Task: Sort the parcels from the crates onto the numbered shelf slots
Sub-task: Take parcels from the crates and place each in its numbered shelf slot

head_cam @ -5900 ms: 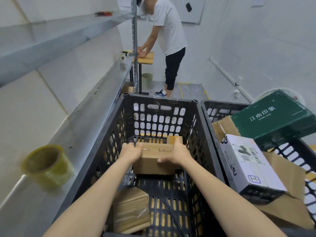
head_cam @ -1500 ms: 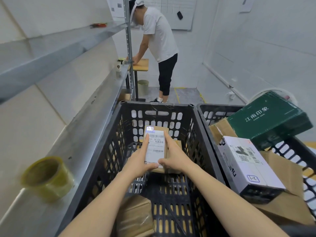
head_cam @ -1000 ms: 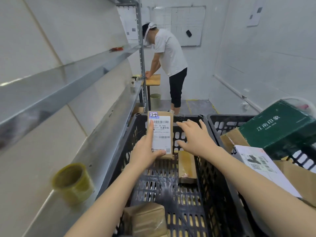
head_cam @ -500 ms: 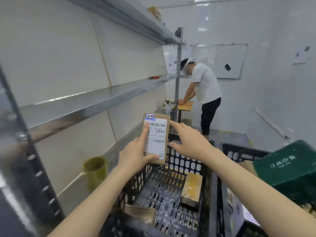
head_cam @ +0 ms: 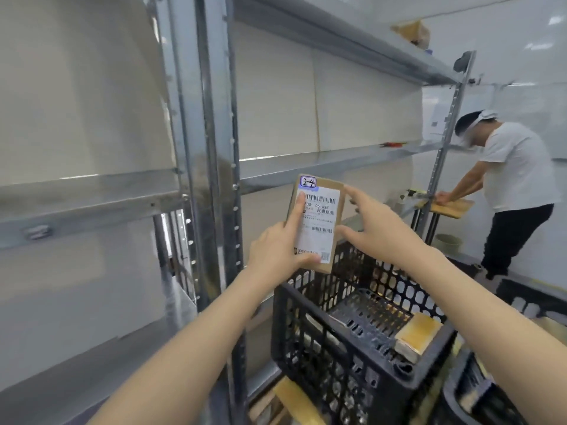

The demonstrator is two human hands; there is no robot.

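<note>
My left hand (head_cam: 277, 250) holds a small brown cardboard parcel (head_cam: 319, 222) upright, its white shipping label facing me and a sticker marked 2-4 at its top left corner. My right hand (head_cam: 371, 225) has its fingers spread, with thumb and fingertips at the parcel's right edge. Both hands are raised above the black plastic crate (head_cam: 352, 332), in front of the metal shelf unit (head_cam: 214, 167). A second brown parcel (head_cam: 418, 335) lies inside the crate at its right.
A steel upright (head_cam: 211, 118) of the shelf unit stands just left of the parcel. Another person (head_cam: 515, 185) in a white shirt bends over a wooden board at the far right. Cardboard (head_cam: 294, 400) lies below the crate. A second crate's edge (head_cam: 478, 394) shows bottom right.
I have lifted the parcel higher and turned my view left and up toward the shelves. The yellow tape roll on the low shelf has left the view.
</note>
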